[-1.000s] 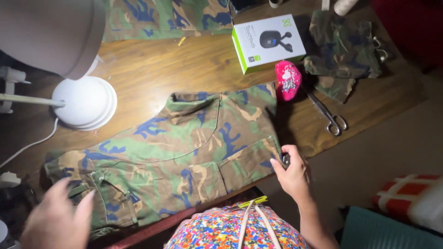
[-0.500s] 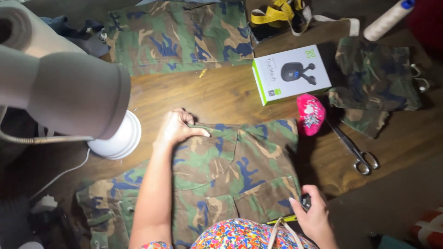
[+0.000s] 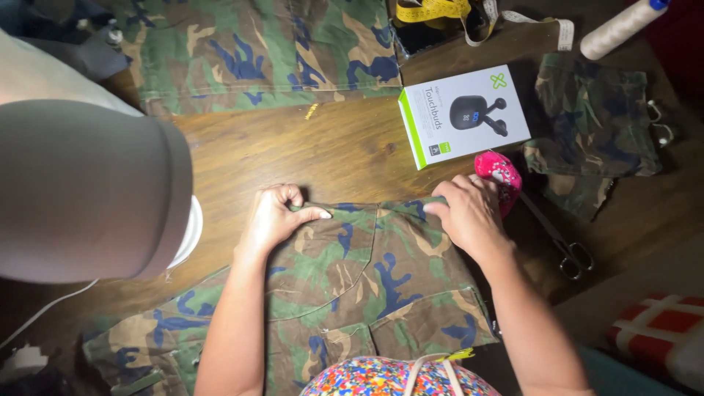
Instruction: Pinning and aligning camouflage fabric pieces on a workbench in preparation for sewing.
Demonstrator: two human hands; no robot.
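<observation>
Head view: the left hand (image 3: 275, 218) and the right hand (image 3: 469, 211) both rest on the far edge of a camouflage garment (image 3: 352, 286) that lies spread on the wooden bench (image 3: 293, 147), close to the person's body. The left hand pinches the folded edge, fingers curled and the index finger stretched flat along the cloth. The right hand presses down on the garment's other top corner with its fingers bent over the edge; whether it truly grips the cloth or only pins it I cannot tell.

Just beside the right hand sits a pink pincushion (image 3: 500, 176), touching or nearly touching the knuckles. A slip toward it could mean a prick from whatever pins it carries, though none can be made out. A pair of scissors (image 3: 561, 242) lies near the right forearm; a sideways sweep of the arm could knock them off the bench edge. A grey lamp shade (image 3: 88, 191) fills the left of the view, close to the left arm, and an elbow swing could bump it.

As for containers, a white and green cardboard box (image 3: 463, 116) lies closed beyond the hands, its contents unseen. A dark open box (image 3: 433, 29) at the top edge holds a yellow measuring tape (image 3: 436, 10). More camouflage cloth (image 3: 264, 51) lies at the far side, and a spool of pale thread (image 3: 620, 26) lies at the far right.
</observation>
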